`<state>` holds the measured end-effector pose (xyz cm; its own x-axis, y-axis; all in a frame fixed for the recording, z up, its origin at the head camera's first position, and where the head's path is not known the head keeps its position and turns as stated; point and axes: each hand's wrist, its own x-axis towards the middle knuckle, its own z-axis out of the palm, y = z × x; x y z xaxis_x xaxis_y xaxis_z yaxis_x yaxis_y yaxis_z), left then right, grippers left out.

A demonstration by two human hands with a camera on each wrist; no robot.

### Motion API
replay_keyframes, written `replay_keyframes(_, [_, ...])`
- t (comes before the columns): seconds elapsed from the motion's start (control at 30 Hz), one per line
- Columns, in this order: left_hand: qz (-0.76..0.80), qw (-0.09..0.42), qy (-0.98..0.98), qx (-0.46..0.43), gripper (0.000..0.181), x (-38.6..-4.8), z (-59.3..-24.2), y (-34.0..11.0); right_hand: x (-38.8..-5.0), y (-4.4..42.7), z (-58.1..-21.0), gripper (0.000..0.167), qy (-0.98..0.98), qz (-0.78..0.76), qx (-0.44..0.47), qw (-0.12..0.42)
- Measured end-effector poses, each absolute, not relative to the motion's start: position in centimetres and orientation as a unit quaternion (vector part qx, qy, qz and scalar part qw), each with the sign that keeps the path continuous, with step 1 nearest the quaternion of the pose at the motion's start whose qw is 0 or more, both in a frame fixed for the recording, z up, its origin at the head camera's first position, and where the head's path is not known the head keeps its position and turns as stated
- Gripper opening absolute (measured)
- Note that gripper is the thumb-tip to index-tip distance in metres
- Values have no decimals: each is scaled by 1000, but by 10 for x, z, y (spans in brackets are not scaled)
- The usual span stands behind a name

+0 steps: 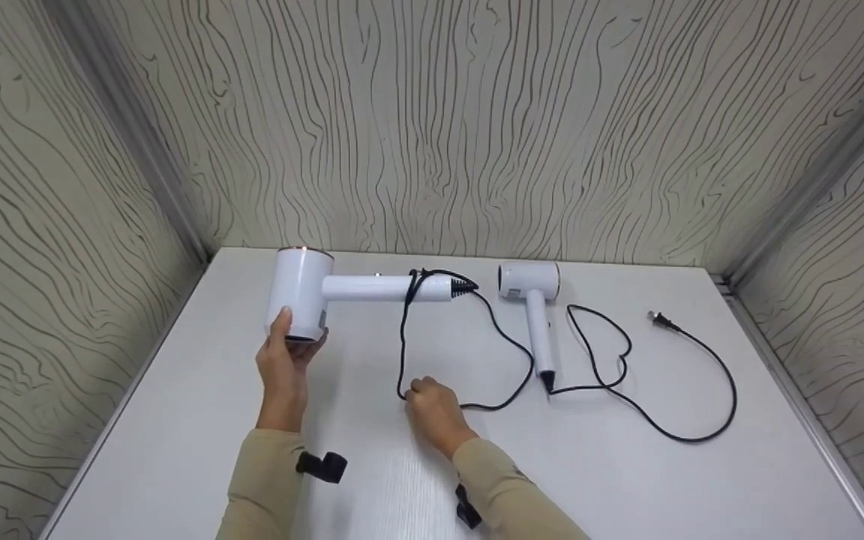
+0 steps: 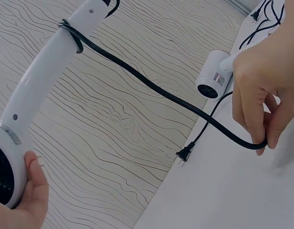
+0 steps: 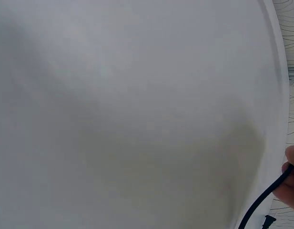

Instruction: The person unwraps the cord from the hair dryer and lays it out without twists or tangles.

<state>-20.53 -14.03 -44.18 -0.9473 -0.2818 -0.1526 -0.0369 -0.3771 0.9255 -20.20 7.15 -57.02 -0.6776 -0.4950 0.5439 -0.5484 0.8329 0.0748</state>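
A white hair dryer [image 1: 301, 289] is held up on the left side, its handle pointing right. My left hand [image 1: 286, 371] grips the lower end of its barrel, thumb on one side and fingers on the other. A black power cord [image 1: 403, 337] is looped around the handle and hangs down in a wide curve. My right hand [image 1: 436, 411] pinches this cord between thumb and fingertips, low in front of the dryer. In the left wrist view the cord [image 2: 161, 90] runs taut from the handle to the right hand [image 2: 266, 86].
A second white hair dryer [image 1: 541, 281] lies to the right on the white table [image 1: 372, 480]. Its black cord [image 1: 732, 390] curls out to a plug [image 1: 661, 320]. Patterned wall panels [image 1: 432, 135] enclose the back and sides. Another plug [image 2: 185, 152] shows in the left wrist view.
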Motion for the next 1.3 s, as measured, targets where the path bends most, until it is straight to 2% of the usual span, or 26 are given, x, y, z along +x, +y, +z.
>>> replay_keyframes(0.27, [-822,78,-546,141,62,-203,-439,-142,-208,78,-563,12,-901,-6,328,286])
replay_keyframes(0.47, [-843,87,-515,134,60,-203,-440,-143,-210,82,-568,10,-905,62,281,314])
replay_keyframes(0.73, [-836,86,-523,139,60,-203,-441,-143,-206,77,-566,4,-939,141,207,237])
replay_keyframes(0.87, [-829,83,-534,143,61,-204,-442,-143,-201,76,-560,7,-940,189,193,207])
replay_keyframes(1.3, [-807,71,-568,147,65,-205,-444,-142,-186,80,-544,8,-927,267,185,188])
